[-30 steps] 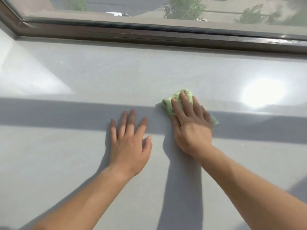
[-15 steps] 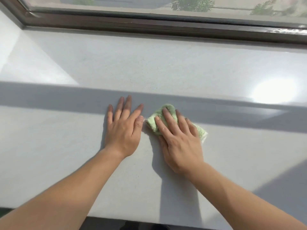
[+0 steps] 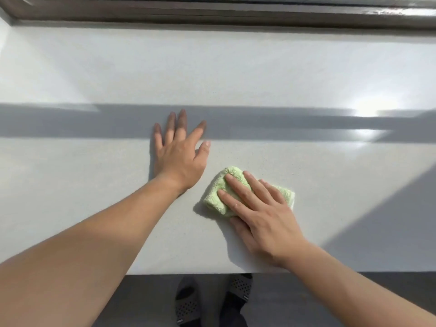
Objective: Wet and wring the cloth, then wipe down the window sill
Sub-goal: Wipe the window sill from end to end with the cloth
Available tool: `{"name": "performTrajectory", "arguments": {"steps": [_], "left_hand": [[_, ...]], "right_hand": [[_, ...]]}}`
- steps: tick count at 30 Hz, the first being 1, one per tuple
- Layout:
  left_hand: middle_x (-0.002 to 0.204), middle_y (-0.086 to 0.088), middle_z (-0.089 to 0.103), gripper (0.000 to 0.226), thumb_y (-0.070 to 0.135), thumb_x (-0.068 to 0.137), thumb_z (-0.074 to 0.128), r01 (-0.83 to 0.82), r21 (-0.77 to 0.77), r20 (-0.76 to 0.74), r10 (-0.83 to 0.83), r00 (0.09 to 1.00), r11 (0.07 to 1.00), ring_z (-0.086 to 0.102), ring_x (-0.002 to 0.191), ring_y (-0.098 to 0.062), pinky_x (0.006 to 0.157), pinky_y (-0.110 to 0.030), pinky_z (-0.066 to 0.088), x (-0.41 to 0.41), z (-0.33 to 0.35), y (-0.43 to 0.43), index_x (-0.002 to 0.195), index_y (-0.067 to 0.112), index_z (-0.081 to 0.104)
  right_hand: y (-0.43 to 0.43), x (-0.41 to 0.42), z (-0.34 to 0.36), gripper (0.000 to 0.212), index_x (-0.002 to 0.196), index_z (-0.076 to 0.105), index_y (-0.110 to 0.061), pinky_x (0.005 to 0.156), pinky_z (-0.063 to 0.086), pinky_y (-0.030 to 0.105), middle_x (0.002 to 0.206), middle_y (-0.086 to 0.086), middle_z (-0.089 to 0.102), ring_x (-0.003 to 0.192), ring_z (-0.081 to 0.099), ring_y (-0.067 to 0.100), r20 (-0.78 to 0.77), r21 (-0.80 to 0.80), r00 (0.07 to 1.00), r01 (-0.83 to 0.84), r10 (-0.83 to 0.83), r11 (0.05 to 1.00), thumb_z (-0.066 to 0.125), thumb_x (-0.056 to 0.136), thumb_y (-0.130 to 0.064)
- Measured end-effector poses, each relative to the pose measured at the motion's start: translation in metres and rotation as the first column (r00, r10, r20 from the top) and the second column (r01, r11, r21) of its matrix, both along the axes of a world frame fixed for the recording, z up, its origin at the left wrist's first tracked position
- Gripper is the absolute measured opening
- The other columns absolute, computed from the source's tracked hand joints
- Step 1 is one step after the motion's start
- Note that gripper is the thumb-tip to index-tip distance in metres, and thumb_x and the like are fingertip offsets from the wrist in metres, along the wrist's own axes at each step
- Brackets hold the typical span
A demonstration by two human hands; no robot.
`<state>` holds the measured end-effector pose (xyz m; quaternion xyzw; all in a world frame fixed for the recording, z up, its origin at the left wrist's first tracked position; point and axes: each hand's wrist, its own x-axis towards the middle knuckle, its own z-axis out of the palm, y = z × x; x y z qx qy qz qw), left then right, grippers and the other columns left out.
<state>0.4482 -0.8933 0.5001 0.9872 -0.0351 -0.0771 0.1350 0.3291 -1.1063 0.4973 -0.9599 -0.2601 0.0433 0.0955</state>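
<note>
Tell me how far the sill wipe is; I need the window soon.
Wetting and wringing look done: the folded cloth is on the sill. In hand: the right hand presses it flat near the front edge, the left hand rests flat beside. No wet track shows, so how much remains is unclear.

Cloth (image 3: 219, 192): its right part is covered by the right hand (image 3: 264, 223). Both forearms run off the lower edge. Frame (image 3: 212, 15): cut by the top edge. Slippers (image 3: 187, 300): fronts partly hidden by the sill (image 3: 94, 185), backs cut off below.
</note>
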Motion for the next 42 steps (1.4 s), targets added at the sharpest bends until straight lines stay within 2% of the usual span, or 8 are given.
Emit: {"name": "performTrajectory", "arguments": {"steps": [6,14,20,26,28,32,38,42], "left_hand": [[0.164,-0.003,0.019,0.053,0.047,0.096,0.03,0.06,-0.173,0.032,-0.056,0.998,0.983,0.001,0.152,-0.014,0.119,-0.05,-0.013,-0.033,0.011,0.01,0.146,0.033,0.039],[0.165,0.001,-0.013,0.063,0.056,0.096,0.004,0.148,0.129,-0.049,-0.142,0.989,0.981,-0.02,0.15,-0.018,0.119,-0.055,-0.01,-0.114,0.009,0.031,0.156,0.036,0.003],[0.165,-0.001,-0.013,0.063,0.058,0.097,0.001,0.163,0.191,-0.013,-0.163,0.986,0.968,-0.018,0.151,-0.021,0.119,-0.056,-0.007,-0.115,0.003,0.035,0.156,0.035,0.0],[0.165,0.0,-0.013,0.064,0.058,0.096,0.001,0.162,0.165,-0.005,-0.164,0.986,0.973,-0.018,0.15,-0.02,0.119,-0.056,-0.007,-0.116,0.0,0.031,0.156,0.036,-0.001],[0.165,0.0,-0.014,0.064,0.058,0.097,0.001,0.168,0.17,-0.008,-0.169,0.986,0.971,-0.019,0.15,-0.02,0.119,-0.056,-0.007,-0.117,0.0,0.032,0.156,0.035,-0.002],[0.165,-0.001,-0.016,0.063,0.057,0.098,0.004,0.175,0.187,-0.021,-0.174,0.984,0.967,-0.02,0.15,-0.022,0.119,-0.056,-0.008,-0.119,0.002,0.031,0.156,0.034,-0.004],[0.166,-0.005,-0.005,0.061,0.053,0.099,0.018,0.115,0.127,-0.033,-0.111,0.993,0.985,-0.014,0.151,-0.024,0.118,-0.059,-0.011,-0.117,0.009,0.021,0.156,0.03,0.012],[0.166,-0.006,0.001,0.058,0.045,0.099,0.03,0.118,0.025,0.019,-0.119,0.993,0.993,-0.01,0.152,-0.024,0.119,-0.054,-0.013,-0.107,0.012,-0.002,0.153,0.025,0.023]], "right_hand": [[0.012,0.013,0.005,0.055,0.154,0.027,-0.039,0.119,0.016,0.046,0.167,-0.009,0.011,0.153,0.008,0.025,-0.044,0.008,0.809,0.587,-0.586,0.81,0.033,0.099,-0.045],[0.02,-0.072,0.007,0.048,0.151,0.039,-0.036,0.118,0.025,0.044,0.164,-0.011,0.022,0.152,0.017,0.022,-0.005,0.011,0.996,0.091,-0.091,0.996,0.037,0.103,-0.044],[0.044,-0.059,0.005,0.052,0.151,0.038,-0.036,0.115,0.026,0.048,0.164,-0.007,0.024,0.151,0.02,0.027,0.012,0.046,0.764,0.644,-0.645,0.763,0.039,0.099,-0.043],[0.036,-0.108,0.004,0.05,0.153,0.032,-0.037,0.12,0.018,0.041,0.165,-0.012,0.015,0.153,0.011,0.021,-0.025,-0.004,0.975,0.222,-0.222,0.975,0.035,0.103,-0.043],[0.007,-0.09,0.001,0.051,0.152,0.035,-0.037,0.117,0.022,0.043,0.165,-0.012,0.019,0.152,0.016,0.022,-0.001,-0.013,0.949,0.317,-0.317,0.948,0.034,0.102,-0.044],[0.001,-0.07,0.0,0.054,0.153,0.034,-0.034,0.116,0.023,0.049,0.165,-0.006,0.02,0.151,0.018,0.028,0.014,0.035,0.727,0.686,-0.687,0.727,0.035,0.099,-0.042],[-0.022,-0.092,0.002,0.051,0.152,0.038,-0.032,0.12,0.022,0.046,0.164,-0.008,0.022,0.152,0.019,0.024,0.039,-0.033,0.973,0.229,-0.228,0.973,0.037,0.102,-0.042],[-0.063,-0.038,0.004,0.056,0.152,0.033,-0.037,0.121,0.016,0.047,0.164,-0.008,0.021,0.151,0.02,0.025,0.029,-0.008,0.794,0.608,-0.608,0.794,0.031,0.098,-0.047]]}}
